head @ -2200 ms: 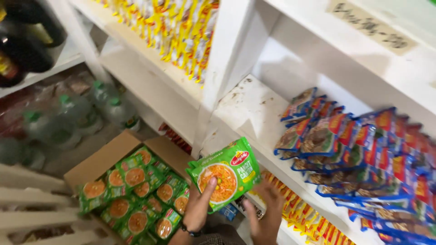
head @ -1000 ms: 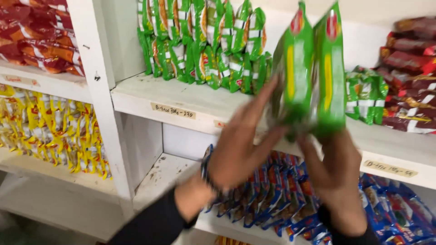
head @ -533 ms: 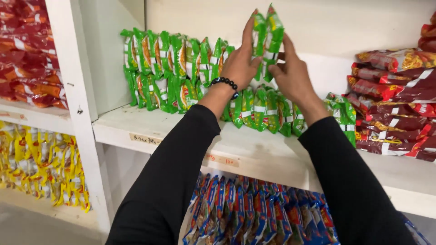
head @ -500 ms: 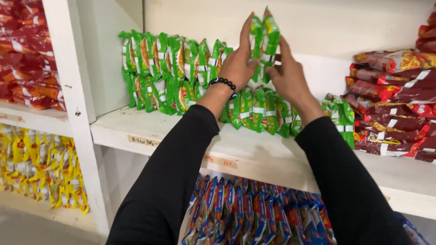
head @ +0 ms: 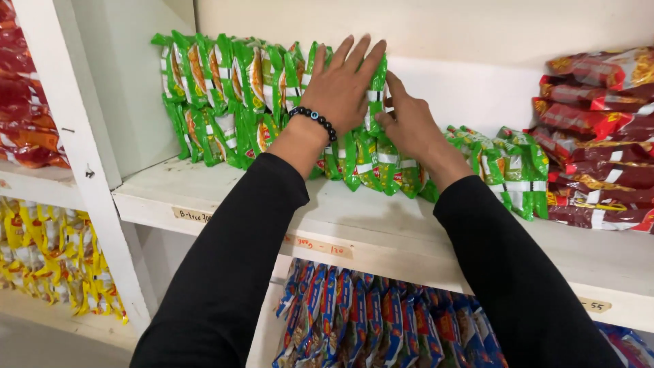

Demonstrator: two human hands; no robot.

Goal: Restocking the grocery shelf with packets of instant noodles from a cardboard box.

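Observation:
Green noodle packets [head: 225,88] stand on edge in two stacked rows on a white shelf [head: 381,232]. My left hand [head: 344,82], with a dark bead bracelet at the wrist, lies with fingers stretched against the right end of the upper row. My right hand [head: 409,126] is just beside it, thumb and fingers on the edge of the green packets [head: 377,95] that both hands press between them. Those packets rest on top of the lower row [head: 381,163]. More green packets [head: 511,163] lean to the right of my right wrist.
Red packets [head: 599,136] are piled at the shelf's right end. Blue packets [head: 368,320] fill the shelf below, yellow ones [head: 48,252] the lower left bay, red ones [head: 27,116] the upper left. A white upright [head: 82,163] divides the bays.
Both hands carried the green packets up from the box on the floor and have brought them down and left against the end of the upper row.

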